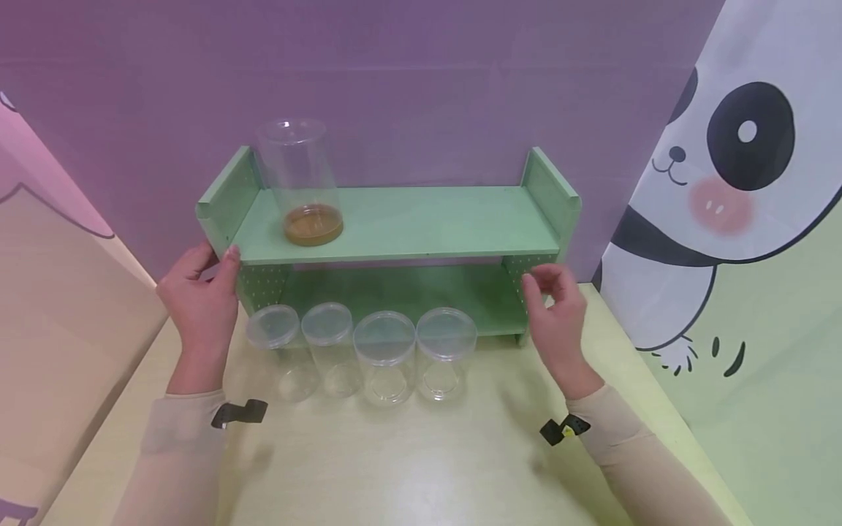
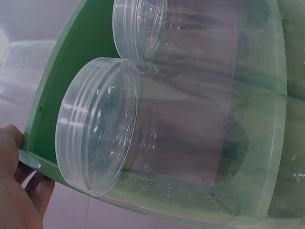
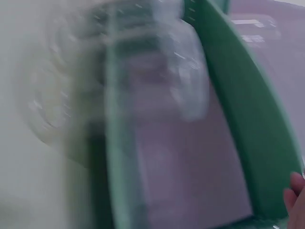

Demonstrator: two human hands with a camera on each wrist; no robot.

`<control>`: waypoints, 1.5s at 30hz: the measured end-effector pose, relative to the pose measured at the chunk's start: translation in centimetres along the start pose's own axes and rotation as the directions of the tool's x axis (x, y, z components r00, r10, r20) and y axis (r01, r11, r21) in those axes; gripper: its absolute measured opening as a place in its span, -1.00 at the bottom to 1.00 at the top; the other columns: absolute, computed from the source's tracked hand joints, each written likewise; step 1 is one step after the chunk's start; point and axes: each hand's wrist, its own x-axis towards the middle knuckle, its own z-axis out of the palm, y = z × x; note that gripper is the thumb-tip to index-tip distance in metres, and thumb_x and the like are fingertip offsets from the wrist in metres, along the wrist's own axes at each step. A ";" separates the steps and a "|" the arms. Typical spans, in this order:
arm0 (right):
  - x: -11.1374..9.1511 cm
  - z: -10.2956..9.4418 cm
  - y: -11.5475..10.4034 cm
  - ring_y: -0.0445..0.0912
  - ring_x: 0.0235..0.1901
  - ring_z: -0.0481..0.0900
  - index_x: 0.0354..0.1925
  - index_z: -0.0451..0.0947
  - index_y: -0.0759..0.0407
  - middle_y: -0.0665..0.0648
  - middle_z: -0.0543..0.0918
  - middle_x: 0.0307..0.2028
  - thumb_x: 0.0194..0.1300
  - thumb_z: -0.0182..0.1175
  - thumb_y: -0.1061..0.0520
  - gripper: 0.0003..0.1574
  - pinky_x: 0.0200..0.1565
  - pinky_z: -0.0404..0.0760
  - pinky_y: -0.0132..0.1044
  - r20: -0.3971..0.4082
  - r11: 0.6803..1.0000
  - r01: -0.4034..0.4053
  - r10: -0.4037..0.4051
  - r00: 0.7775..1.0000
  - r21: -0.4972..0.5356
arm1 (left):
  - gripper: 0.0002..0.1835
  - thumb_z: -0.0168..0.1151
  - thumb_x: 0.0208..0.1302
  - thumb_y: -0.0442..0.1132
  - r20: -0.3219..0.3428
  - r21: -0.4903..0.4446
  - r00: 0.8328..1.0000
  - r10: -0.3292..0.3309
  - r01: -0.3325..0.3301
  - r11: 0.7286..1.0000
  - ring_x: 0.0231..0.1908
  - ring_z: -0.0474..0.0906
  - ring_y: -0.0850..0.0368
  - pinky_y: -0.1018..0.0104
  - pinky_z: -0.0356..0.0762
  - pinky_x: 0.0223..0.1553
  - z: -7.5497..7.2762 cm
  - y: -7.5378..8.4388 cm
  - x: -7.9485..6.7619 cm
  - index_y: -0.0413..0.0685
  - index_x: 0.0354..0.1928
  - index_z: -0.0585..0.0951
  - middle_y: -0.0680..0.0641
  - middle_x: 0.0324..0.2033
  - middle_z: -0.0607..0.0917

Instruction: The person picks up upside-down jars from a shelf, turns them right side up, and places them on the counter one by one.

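A green two-tier shelf [image 1: 408,219] stands against the purple backdrop. My left hand [image 1: 204,292] grips its left end, with the thumb on the front of the side panel and the fingers around its outer side. By the right end, my right hand [image 1: 558,310] has loosely bent fingers and nothing between them. On the upper tier, toward the left, stands a tall clear jar [image 1: 299,164] with a brown layer at its bottom. Several clear lidded jars [image 1: 384,351] stand in a row before the lower tier; two loom large in the left wrist view. The right wrist view is blurred.
The shelf and front jars stand on a pale wooden table [image 1: 381,467]. A purple backdrop [image 1: 421,95] rises right behind the shelf. On the right is a wall panel with a panda picture [image 1: 737,183], and a pinkish panel [image 1: 59,292] stands on the left.
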 end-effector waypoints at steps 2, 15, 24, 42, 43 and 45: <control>1.3 -1.0 -0.2 -0.27 -0.27 0.57 -0.01 0.56 0.55 0.22 0.61 -0.28 0.49 0.33 0.40 -0.78 -0.15 0.58 -0.48 -0.100 0.998 -0.008 0.001 0.995 -0.063 | -0.75 0.47 0.45 -0.28 -0.001 -0.003 1.000 -0.004 0.004 1.000 -0.18 0.71 0.33 0.63 0.69 -0.14 0.0 0.0 0.0 0.03 0.10 0.89 0.32 -0.24 0.77; 5.5 -2.5 1.2 -0.13 0.02 0.69 0.27 0.67 0.36 0.28 0.75 0.10 0.47 0.39 0.35 -0.56 0.06 0.74 -0.38 -0.157 0.992 -0.084 0.068 0.985 -0.097 | -0.76 0.43 0.47 -0.30 -0.005 0.015 0.999 -0.038 0.038 0.999 -0.16 0.71 0.34 0.62 0.70 -0.12 0.2 -0.1 0.0 -0.03 0.09 0.89 0.25 -0.21 0.80; 5.5 -1.9 -0.5 -0.23 -0.08 0.78 0.18 0.79 0.33 0.33 0.85 -0.01 0.50 0.37 0.34 -0.67 -0.08 0.75 -0.55 -0.181 0.992 -0.068 0.048 0.982 -0.108 | -0.77 0.46 0.46 -0.28 -0.007 0.011 0.999 -0.036 0.036 0.999 -0.17 0.71 0.33 0.63 0.70 -0.14 0.1 -0.1 -0.1 -0.02 0.08 0.89 0.30 -0.24 0.77; 5.1 -1.1 -1.5 -0.27 -0.04 0.79 0.21 0.77 0.33 0.32 0.84 0.04 0.46 0.36 0.43 -0.61 -0.12 0.72 -0.60 -0.220 0.990 -0.014 -0.018 0.975 -0.142 | -0.65 0.37 0.25 -0.44 -0.201 -0.124 0.959 0.200 -0.228 0.966 0.05 0.59 0.13 0.39 0.59 0.01 1.8 3.0 -2.9 -0.30 0.09 0.62 0.25 -0.01 0.55; 5.1 -1.1 -1.6 -0.26 -0.04 0.79 0.20 0.77 0.34 0.32 0.84 0.04 0.46 0.36 0.44 -0.61 -0.12 0.72 -0.60 -0.222 0.989 -0.006 -0.027 0.975 -0.147 | -0.62 0.40 0.24 -0.42 -0.154 -0.108 0.960 0.233 -0.250 0.962 0.06 0.59 0.13 0.41 0.60 0.02 2.1 3.2 -2.9 -0.31 0.11 0.62 0.26 0.02 0.55; 5.2 -1.1 -1.6 -0.27 -0.04 0.79 0.20 0.76 0.35 0.33 0.83 0.04 0.45 0.37 0.45 -0.61 -0.10 0.73 -0.58 -0.228 0.989 0.007 -0.040 0.973 -0.146 | -0.49 0.47 0.25 -0.37 -0.026 -0.054 0.961 0.277 -0.278 0.959 0.15 0.59 0.10 0.41 0.62 0.11 2.6 3.8 -2.9 -0.35 0.22 0.58 0.15 0.09 0.59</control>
